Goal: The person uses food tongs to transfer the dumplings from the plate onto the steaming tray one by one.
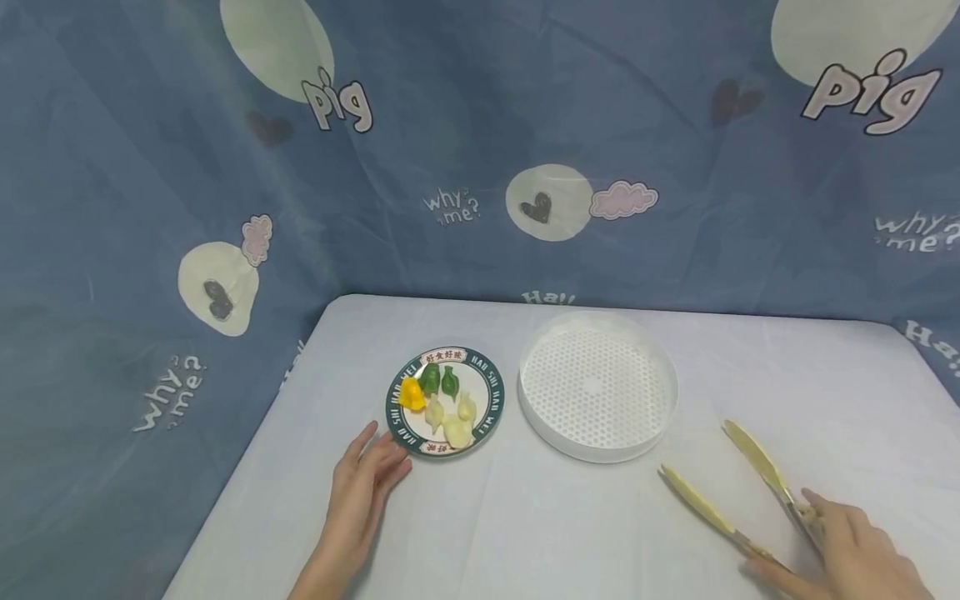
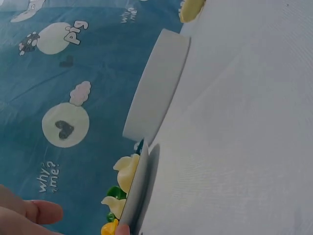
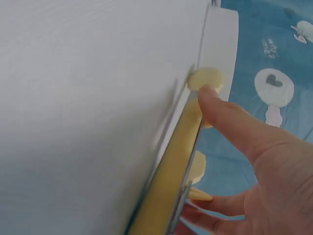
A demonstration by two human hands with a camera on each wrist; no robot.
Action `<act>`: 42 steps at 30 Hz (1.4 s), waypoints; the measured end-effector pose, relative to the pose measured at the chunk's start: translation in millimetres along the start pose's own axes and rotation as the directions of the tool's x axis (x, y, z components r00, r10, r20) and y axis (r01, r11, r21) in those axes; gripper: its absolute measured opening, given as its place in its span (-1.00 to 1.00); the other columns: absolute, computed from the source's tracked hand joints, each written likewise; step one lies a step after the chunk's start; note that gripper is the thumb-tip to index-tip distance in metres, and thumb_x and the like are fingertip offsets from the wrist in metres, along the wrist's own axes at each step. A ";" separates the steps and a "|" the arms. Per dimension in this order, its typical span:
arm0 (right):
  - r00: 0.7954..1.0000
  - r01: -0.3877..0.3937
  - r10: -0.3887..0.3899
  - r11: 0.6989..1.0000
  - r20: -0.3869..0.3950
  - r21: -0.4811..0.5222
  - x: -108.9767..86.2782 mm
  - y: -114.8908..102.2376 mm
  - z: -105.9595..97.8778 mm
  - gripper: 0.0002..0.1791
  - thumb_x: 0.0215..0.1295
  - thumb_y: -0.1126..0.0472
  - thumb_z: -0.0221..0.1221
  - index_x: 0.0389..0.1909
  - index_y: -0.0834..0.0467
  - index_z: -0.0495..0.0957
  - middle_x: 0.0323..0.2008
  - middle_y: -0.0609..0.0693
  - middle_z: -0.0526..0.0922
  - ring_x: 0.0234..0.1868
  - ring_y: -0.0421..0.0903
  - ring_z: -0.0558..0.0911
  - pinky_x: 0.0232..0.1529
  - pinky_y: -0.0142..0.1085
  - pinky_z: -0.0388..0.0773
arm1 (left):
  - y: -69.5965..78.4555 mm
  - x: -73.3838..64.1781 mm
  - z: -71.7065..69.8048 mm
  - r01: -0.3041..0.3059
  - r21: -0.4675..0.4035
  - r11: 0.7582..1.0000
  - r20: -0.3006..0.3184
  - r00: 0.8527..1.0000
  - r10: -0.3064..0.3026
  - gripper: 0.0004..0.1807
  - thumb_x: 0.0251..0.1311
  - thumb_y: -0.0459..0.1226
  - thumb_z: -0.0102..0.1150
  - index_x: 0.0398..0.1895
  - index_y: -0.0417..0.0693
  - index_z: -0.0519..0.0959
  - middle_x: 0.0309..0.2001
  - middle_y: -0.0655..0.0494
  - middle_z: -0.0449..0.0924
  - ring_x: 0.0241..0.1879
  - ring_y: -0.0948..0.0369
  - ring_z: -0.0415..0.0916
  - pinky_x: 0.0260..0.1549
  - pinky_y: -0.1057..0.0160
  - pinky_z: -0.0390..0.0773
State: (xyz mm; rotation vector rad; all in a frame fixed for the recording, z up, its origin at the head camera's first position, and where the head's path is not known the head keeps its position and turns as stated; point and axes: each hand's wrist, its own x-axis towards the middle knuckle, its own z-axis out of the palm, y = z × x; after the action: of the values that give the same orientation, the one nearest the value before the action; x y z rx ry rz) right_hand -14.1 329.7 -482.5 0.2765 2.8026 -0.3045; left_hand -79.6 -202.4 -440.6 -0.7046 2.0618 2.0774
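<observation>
My left hand (image 1: 362,492) lies at the near left edge of a round plate (image 1: 492,392) with a dark green lettered rim. Its fingers are mostly straight, a fingertip touching the rim. On the plate are green (image 1: 430,379), yellow (image 1: 412,394) and pale cream (image 1: 457,431) pieces shaped like small peppers or garlic; their exact kind is unclear. At the right, my right hand (image 1: 862,550) holds a pair of tongs (image 1: 697,500) with yellowish tips, thumb on one arm and fingers on the other. The tongs' arms are spread apart with nothing between the tips.
A round white perforated tray (image 1: 592,433) with a raised wall stands between the plate and the tongs. The table has a white cloth (image 1: 555,533). Behind and to the left hangs a blue printed curtain (image 1: 420,125).
</observation>
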 end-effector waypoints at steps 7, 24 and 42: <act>0.999 -0.036 0.035 0.997 0.024 0.061 -0.7 -0.6 5.5 0.51 -0.03 -0.69 0.35 0.41 0.60 0.20 0.02 0.57 0.51 -0.04 0.46 0.61 -0.11 0.36 0.75 | -5.0 1.0 -0.4 -0.010 -0.026 1.000 -0.014 1.000 0.010 -0.10 0.64 -0.13 -0.05 0.79 -0.07 -0.30 0.68 -0.32 0.06 0.40 0.09 0.53 0.31 0.42 0.73; 0.997 -0.051 0.057 0.991 -0.052 0.121 -0.8 -12.3 3.6 0.51 -0.14 -0.61 0.49 0.36 0.63 0.23 0.01 0.57 0.48 -0.06 0.33 0.58 -0.09 0.28 0.76 | -8.7 -0.8 2.3 -0.011 -0.090 0.996 0.006 1.000 0.012 -0.11 0.65 -0.15 -0.05 0.79 -0.09 -0.30 0.62 -0.33 0.03 0.21 0.28 0.57 0.31 0.42 0.74; 0.929 0.111 -0.026 0.972 -0.370 0.209 -9.6 -41.3 -19.1 0.25 -0.04 -0.38 0.60 0.31 0.55 0.37 0.08 0.62 0.47 -0.02 0.48 0.57 -0.14 0.39 0.63 | -9.3 2.2 1.6 0.009 -0.066 0.998 0.009 1.000 -0.008 -0.12 0.66 -0.10 -0.04 0.79 -0.09 -0.25 0.57 -0.30 0.16 0.19 0.27 0.59 0.28 0.42 0.76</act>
State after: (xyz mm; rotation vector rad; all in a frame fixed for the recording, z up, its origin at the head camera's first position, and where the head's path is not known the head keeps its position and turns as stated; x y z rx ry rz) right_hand -19.7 293.2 -454.3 0.3142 3.1509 -0.6552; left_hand -78.0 -200.8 -450.0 -0.7114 1.9900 2.1492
